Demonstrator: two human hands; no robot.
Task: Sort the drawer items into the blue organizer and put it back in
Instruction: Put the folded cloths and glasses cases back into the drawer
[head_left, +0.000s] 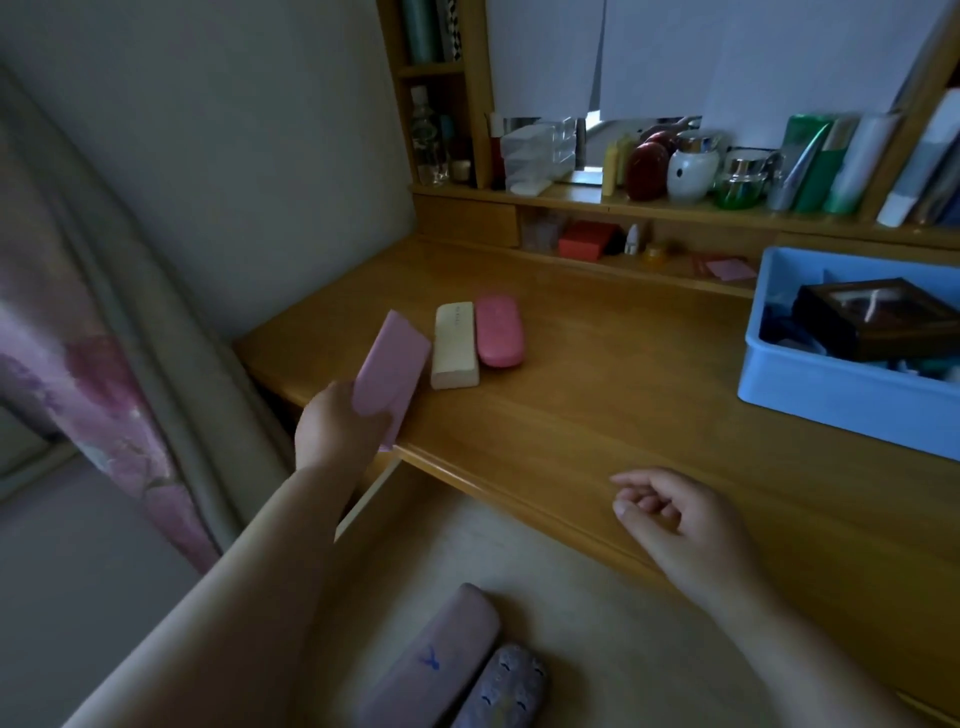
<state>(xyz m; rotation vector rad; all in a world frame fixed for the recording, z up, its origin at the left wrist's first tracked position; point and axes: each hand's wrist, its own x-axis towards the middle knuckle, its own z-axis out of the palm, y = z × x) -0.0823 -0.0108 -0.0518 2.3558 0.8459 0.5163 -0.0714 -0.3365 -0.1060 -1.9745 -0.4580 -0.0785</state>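
My left hand (337, 423) grips the near end of a flat pink case (390, 371), tilted over the desk's front left edge. Beside it on the desk lie a cream case (454, 345) and a rounded pink case (498, 331). The blue organizer (831, 384) stands on the desk at the right, holding a dark wooden box (878, 317) and other small items. My right hand (675, 514) hovers over the desk's front edge with fingers loosely curled, holding nothing. Below, the open drawer (545, 582) holds a mauve case (431, 660) and a patterned grey case (501, 686).
A shelf (571, 197) at the back of the desk carries bottles, jars, tubes and a clear plastic box. A lower ledge holds a red box (587, 240) and small items. A floral curtain (104, 395) hangs at the left. Books lean at the far right.
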